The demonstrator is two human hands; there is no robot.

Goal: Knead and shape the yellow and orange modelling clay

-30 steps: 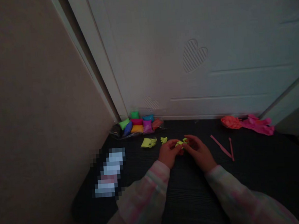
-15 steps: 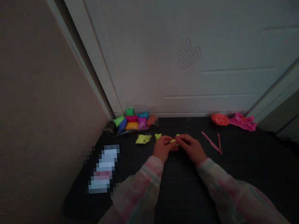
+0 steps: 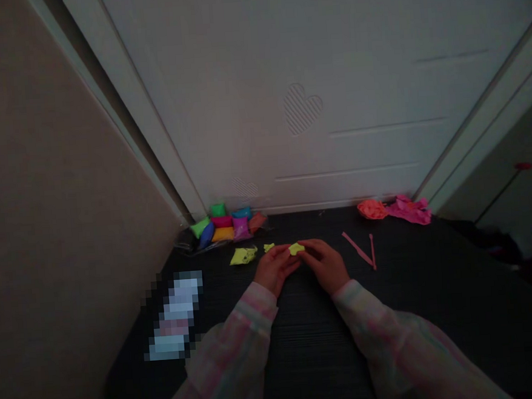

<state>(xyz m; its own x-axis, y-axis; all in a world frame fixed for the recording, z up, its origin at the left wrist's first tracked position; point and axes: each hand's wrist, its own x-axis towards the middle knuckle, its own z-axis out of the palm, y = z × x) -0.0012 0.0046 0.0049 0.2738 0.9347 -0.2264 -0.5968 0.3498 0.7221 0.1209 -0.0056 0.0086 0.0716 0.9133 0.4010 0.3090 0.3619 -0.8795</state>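
My left hand [image 3: 274, 269] and my right hand [image 3: 326, 264] meet over a dark mat [image 3: 312, 336], fingers curled. Between their fingertips they pinch a small piece of yellow clay [image 3: 296, 248]. A yellow wrapper [image 3: 242, 256] and a small yellow scrap [image 3: 269, 247] lie just left of my left hand. Both sleeves are pastel plaid.
A clear pack of several coloured clay bags [image 3: 225, 225] sits at the back left by a white door [image 3: 313, 99]. Two pink sticks [image 3: 361, 250] lie right of my hands. An orange lump [image 3: 371, 208] and pink wrapper [image 3: 407, 209] rest by the door. A blurred packet [image 3: 174, 315] lies left.
The view has swung right and down, so everything sits further left. My hands stay together on the yellow clay, which now shows as a flatter piece at the fingertips.
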